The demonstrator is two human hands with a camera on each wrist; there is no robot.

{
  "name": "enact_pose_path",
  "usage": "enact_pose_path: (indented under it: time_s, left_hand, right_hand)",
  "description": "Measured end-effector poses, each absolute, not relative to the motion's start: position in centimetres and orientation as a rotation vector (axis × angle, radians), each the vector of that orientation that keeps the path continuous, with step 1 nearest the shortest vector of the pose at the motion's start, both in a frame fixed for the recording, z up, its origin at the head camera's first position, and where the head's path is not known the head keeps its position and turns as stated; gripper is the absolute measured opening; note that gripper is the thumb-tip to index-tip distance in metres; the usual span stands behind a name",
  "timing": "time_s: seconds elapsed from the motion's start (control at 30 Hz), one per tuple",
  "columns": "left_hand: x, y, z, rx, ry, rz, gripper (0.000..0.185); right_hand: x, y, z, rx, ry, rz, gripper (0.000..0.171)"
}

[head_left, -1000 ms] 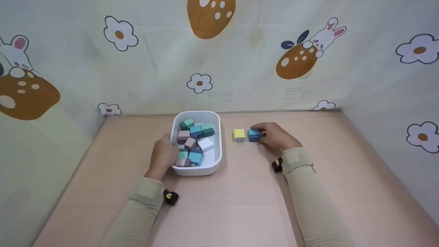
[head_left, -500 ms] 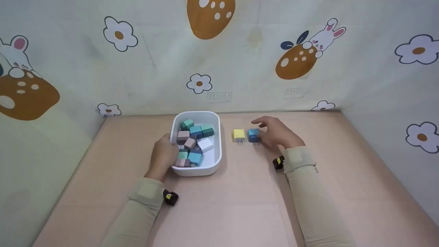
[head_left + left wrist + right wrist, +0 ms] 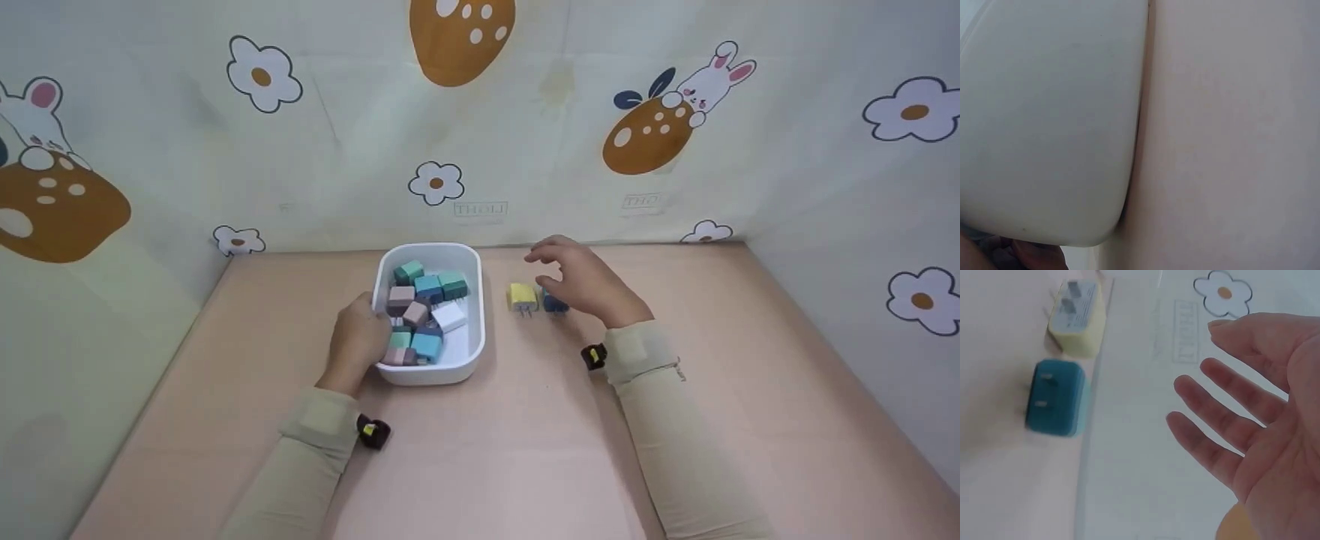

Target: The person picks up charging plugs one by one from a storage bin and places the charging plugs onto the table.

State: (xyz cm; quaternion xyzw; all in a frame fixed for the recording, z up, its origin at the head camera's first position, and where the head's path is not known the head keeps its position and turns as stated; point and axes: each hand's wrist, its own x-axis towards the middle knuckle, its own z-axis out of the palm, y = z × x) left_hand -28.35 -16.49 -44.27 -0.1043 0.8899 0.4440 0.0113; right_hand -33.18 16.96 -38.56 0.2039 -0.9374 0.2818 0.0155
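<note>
My left hand [image 3: 360, 335] grips the left side wall of a white plastic tub [image 3: 470, 360]. Inside it lie several plug-in chargers in mauve, green, blue and white, among them a white charger [image 3: 450, 316]. The tub's outer wall [image 3: 1050, 124] fills much of the left wrist view. To the right of the tub, a yellow charger [image 3: 523, 295] and a blue charger [image 3: 555, 301] stand side by side on the table, prongs toward me. My right hand [image 3: 589, 281] hovers over the blue charger, partly covering it, with fingers spread and nothing held. Both chargers show prongs in the right wrist view.
The table has a pale pinkish-brown covering [image 3: 480, 465]. Close behind the tub rises a cloth backdrop [image 3: 337, 172] printed with flowers and rabbits, which also encloses both sides. A small dark wrist camera [image 3: 373, 431] sits at each cuff.
My right hand has let go of the blue charger, which stays beside the yellow one, and has risen and shifted left. My left hand and the tub have not moved.
</note>
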Motion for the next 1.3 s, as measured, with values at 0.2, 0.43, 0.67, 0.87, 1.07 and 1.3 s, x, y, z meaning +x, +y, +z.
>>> enact_pose_path:
  time_s: [0.2, 0.43, 0.67, 0.87, 1.07, 1.3]
  left_hand:
    - [-28.3, -16.5, -44.2, -0.323, 2.796, 1.379, 0.048]
    - [-28.2, -16.4, -44.3, -0.337, 2.779, 1.388, 0.047]
    - [-28.3, -16.4, -44.1, -0.340, 2.762, 1.418, 0.048]
    - [-28.1, -16.5, -44.4, -0.339, 2.744, 1.420, 0.048]
    - [-28.2, -16.6, -44.6, -0.315, 2.767, 1.409, 0.046]
    - [-28.4, -16.6, -44.2, -0.300, 2.789, 1.388, 0.048]
  right_hand:
    - [-31.9, 14.1, -38.4, 0.813, -2.835, 0.784, 0.033]
    - [-30.4, 10.6, -39.0, 0.990, -2.824, 0.655, 0.032]
    - [-28.8, 7.0, -40.1, 1.166, -2.830, 0.516, 0.036]
    - [-28.7, 4.7, -40.6, 1.310, -2.804, 0.425, 0.045]
    - [-29.4, 2.7, -40.7, 1.435, -2.837, 0.183, 0.050]
    - [-29.5, 1.8, -41.0, 1.460, -2.833, 0.082, 0.043]
